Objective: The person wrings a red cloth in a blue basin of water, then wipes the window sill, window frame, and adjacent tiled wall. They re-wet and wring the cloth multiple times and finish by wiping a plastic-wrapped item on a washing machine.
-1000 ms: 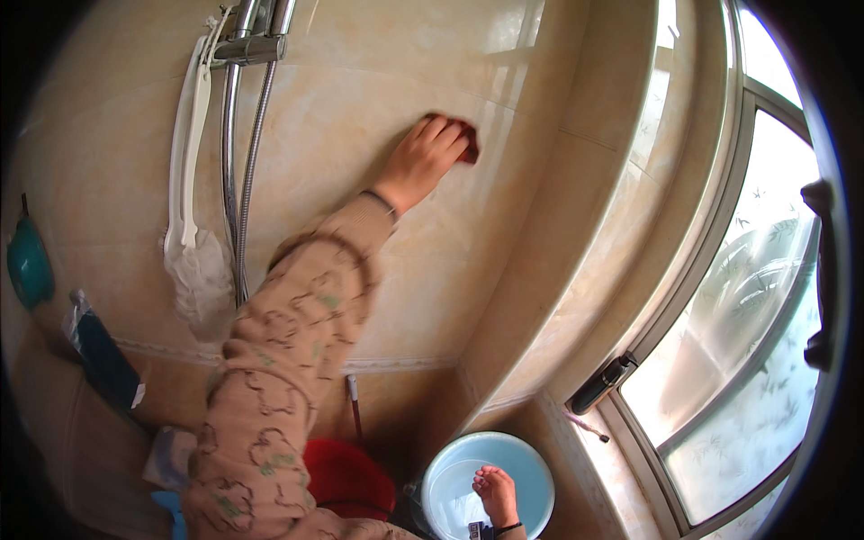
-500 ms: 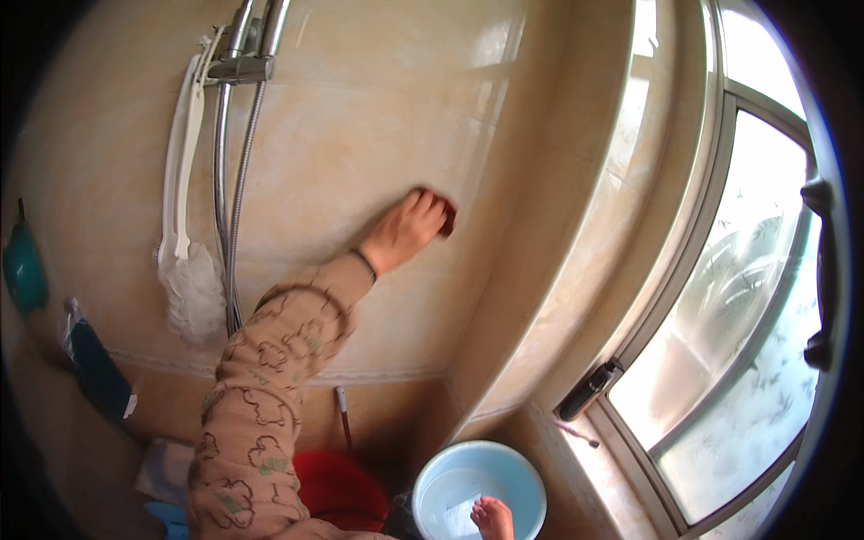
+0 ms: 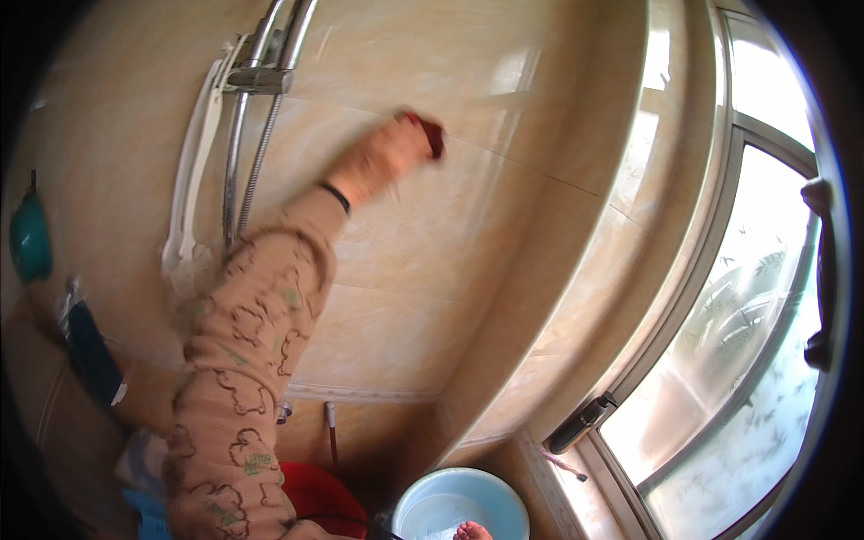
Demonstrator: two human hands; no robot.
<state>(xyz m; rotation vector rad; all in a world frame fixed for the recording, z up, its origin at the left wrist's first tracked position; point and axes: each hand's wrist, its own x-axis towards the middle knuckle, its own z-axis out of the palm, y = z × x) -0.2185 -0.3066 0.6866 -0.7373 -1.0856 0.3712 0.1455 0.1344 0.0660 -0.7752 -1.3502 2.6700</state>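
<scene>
My left arm, in a tan patterned sleeve, reaches up across the beige tiled wall [image 3: 396,243]. My left hand [image 3: 382,157], blurred by motion, is closed on a dark red pad [image 3: 433,138] against the tiles; whether it is cloth or sponge I cannot tell. A dark band circles that wrist. At the lower edge only the curled fingers of my right hand [image 3: 472,531] show, in front of a light blue basin [image 3: 506,490]. Its palm is hidden, so what it holds, if anything, does not show.
A chrome shower rail [image 3: 236,153] with its hose stands left of my arm, beside a white long-handled bath brush [image 3: 202,153]. A red basin [image 3: 315,499] sits below. At right, a dark bottle [image 3: 580,423] and a small brush [image 3: 565,465] lie by the window [image 3: 720,360].
My left hand has moved up and slightly left on the wall with the dark red pad. The view has shifted, and my right hand shows lower, mostly cut off.
</scene>
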